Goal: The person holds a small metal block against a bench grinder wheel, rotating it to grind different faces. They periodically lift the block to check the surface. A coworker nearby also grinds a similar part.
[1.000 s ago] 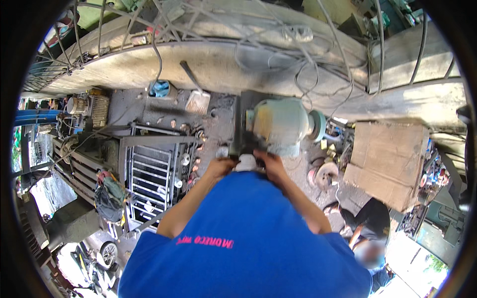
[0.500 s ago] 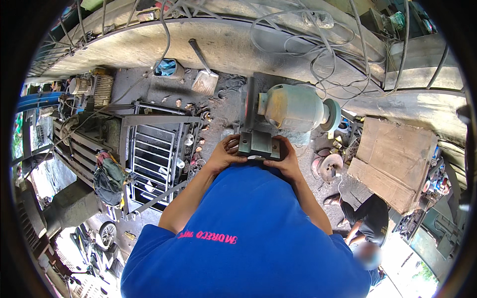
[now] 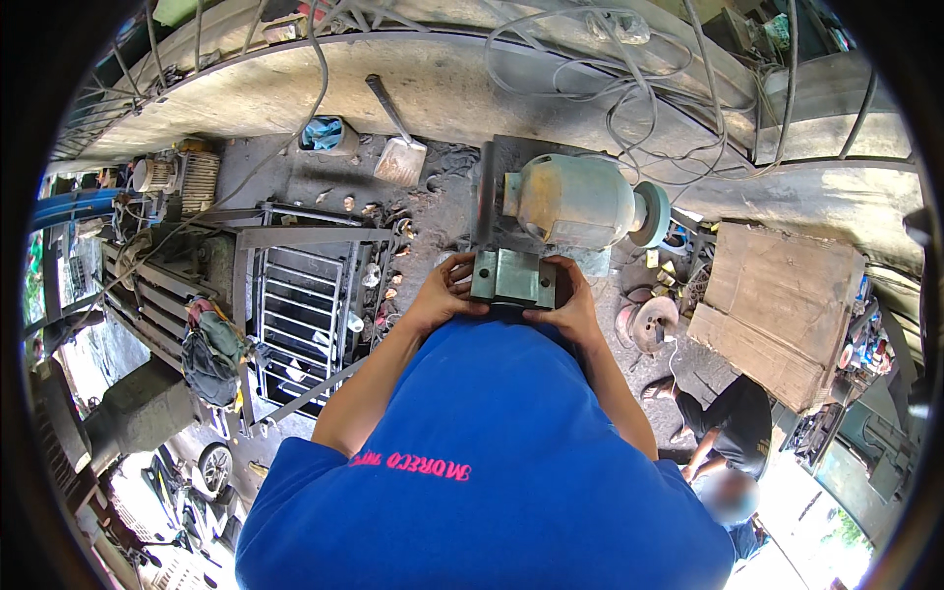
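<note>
Between my two hands I hold a heavy-looking metal block [image 3: 511,277] with a raised middle section and a hole toward each end. My left hand [image 3: 445,292] grips its left end, fingers curled round the side. On the opposite end my right hand [image 3: 572,307] is closed in the same way. The block is close against the front of my blue shirt, and its underside is hidden. Just beyond it stands a green bench grinder [image 3: 575,202], with a wheel [image 3: 652,214] at its right end and a dark wheel at its left.
A shovel [image 3: 400,159] leans by the far wall near a bucket [image 3: 339,138]. Metal frames [image 3: 303,295] stand to the left. At right are a cardboard sheet [image 3: 772,305], a cable spool [image 3: 656,324] and a crouching person [image 3: 733,428]. Loose cables [image 3: 629,98] hang along the wall.
The block has tilted in my hands, so its upper face shows more and catches more light. Both hands keep their hold. The surroundings have shifted slightly in view.
</note>
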Tool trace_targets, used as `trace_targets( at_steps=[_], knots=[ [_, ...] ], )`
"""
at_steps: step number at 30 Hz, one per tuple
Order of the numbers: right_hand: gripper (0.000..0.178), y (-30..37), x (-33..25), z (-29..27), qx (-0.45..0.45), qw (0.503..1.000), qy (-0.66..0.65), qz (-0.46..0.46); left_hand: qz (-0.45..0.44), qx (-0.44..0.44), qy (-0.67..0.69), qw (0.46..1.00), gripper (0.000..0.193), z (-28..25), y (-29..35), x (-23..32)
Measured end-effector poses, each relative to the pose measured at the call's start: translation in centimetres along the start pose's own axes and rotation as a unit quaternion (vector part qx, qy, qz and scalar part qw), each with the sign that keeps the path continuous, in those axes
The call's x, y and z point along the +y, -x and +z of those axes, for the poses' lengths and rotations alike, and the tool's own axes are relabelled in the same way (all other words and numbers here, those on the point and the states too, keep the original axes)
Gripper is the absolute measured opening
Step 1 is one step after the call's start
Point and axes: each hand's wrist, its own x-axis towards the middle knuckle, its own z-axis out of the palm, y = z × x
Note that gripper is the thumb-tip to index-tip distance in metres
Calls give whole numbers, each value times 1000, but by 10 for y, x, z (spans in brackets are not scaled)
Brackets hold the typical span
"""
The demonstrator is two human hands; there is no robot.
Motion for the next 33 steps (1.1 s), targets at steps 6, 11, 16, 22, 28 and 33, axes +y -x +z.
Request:
trace_targets(
  at_steps=[6, 11, 16, 22, 28, 33],
  knots=[
    [91, -5, 10, 0, -18, 999, -33, -1, 6, 10, 48, 999, 96, -6, -7, -6],
    [91, -14, 22, 0, -33, 997, -70, 12, 32, 32, 56, 997, 93, -6, -9, -7],
    [89, -19, 22, -1, -43, 996, -48, 60, 38, 42, 68, 996, 88, -7, -10, -4],
    [81, -24, 21, 4, -21, 999, -14, 48, 13, 50, 129, 990, 76, -6, -14, 2],
    [74, -29, 21, 3, 15, 997, 22, 79, -3, 64, 161, 985, 66, -3, -24, 5],
    [76, -31, 15, 6, 33, 993, 63, 92, -33, 83, 165, 982, 61, -6, -30, 3]
  ],
)
